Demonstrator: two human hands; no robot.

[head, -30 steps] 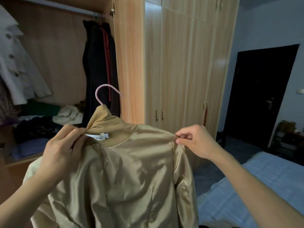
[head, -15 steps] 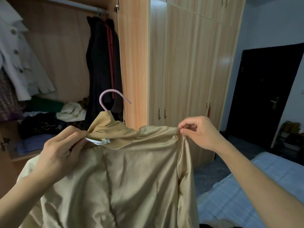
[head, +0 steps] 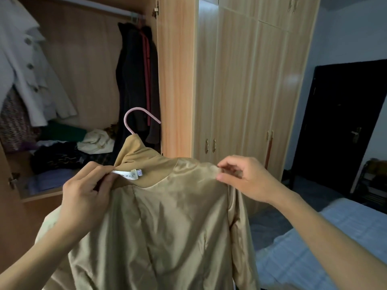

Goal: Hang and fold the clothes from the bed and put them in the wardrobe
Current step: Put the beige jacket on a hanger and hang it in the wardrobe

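Observation:
A tan satin-lined jacket [head: 167, 227] hangs on a pink hanger, of which only the hook [head: 134, 114] shows above the collar. My left hand [head: 83, 195] grips the collar beside the white label [head: 127, 174]. My right hand [head: 247, 178] pinches the fabric at the jacket's right shoulder. I hold the jacket up in front of the open wardrobe compartment [head: 90, 70], below its rail [head: 104, 7]. The lower part of the jacket runs out of view.
A white coat [head: 27, 76] and a dark coat [head: 136, 80] hang from the rail. Loose clothes [head: 62, 151] lie piled on the shelf. Closed wardrobe doors [head: 240, 91] stand at the centre, a dark door [head: 345, 122] at right and the blue bed [head: 324, 248] at lower right.
The jacket stays held up in nearly the same place. My right hand rose a little at the shoulder, then came back down, and its fingers now sit looser on the fabric.

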